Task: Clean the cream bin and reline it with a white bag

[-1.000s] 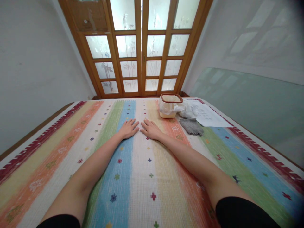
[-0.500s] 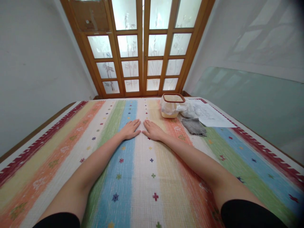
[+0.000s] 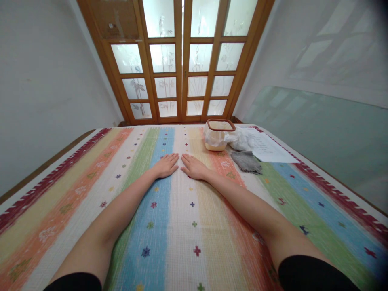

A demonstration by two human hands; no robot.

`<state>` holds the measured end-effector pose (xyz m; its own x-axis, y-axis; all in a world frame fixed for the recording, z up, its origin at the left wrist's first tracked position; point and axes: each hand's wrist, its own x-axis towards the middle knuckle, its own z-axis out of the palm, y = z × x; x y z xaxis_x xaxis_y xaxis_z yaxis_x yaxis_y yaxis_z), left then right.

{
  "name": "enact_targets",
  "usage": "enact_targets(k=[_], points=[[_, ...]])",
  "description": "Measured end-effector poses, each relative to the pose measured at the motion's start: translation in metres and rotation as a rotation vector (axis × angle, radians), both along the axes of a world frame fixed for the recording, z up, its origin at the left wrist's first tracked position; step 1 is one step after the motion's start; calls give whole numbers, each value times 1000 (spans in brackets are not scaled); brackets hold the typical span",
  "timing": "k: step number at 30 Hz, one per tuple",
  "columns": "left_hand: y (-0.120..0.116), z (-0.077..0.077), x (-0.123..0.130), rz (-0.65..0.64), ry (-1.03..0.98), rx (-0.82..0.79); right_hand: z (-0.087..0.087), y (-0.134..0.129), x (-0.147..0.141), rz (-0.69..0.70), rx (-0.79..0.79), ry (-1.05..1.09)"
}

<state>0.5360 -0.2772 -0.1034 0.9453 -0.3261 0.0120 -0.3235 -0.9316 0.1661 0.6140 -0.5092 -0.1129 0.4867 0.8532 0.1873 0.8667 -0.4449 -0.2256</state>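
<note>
My left hand (image 3: 166, 165) lies flat, palm down, on the blue and white stripes of the tablecloth (image 3: 182, 234). Beside it my right hand (image 3: 193, 166) rests flat in the same way, over the white and yellow stripes. A narrow gap separates the fingertips of the two hands. Both hold nothing. Beyond my right hand stands a small bin (image 3: 216, 141) with a brown rim and a clear plastic bag lining it. A grey cloth (image 3: 247, 162) lies to the right of that hand, in front of the bin.
White paper sheets (image 3: 273, 149) with writing lie at the right, behind the grey cloth. Bunched plastic (image 3: 241, 139) hangs off the bin's side. Wooden doors with glass panes (image 3: 194, 87) close off the far end. A pale green panel (image 3: 321, 137) lines the right wall.
The view has shifted very slightly. Both hands stay flat on the tablecloth, and the right thumb lies closer to its fingers.
</note>
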Motion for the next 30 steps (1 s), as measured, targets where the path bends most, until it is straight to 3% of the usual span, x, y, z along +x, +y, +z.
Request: enact_targets(k=[11,20,23,26,28,30], points=[[-2,-6,1,23,-11,6,3,-1,-3,-12,-43,-4],[-4,4,-5,28,-57,-97,6,-2,-4,11,26,17],[-9,33,-14,52,-204,-244,12,-6,-2,-2,152,37],[-21,84,-39,103,-513,-452,18,-10,1,-99,290,83],[-29,120,-63,93,-771,-588,20,-11,3,-153,314,112],[-35,146,-85,93,-980,-635,22,-12,3,-175,305,124]])
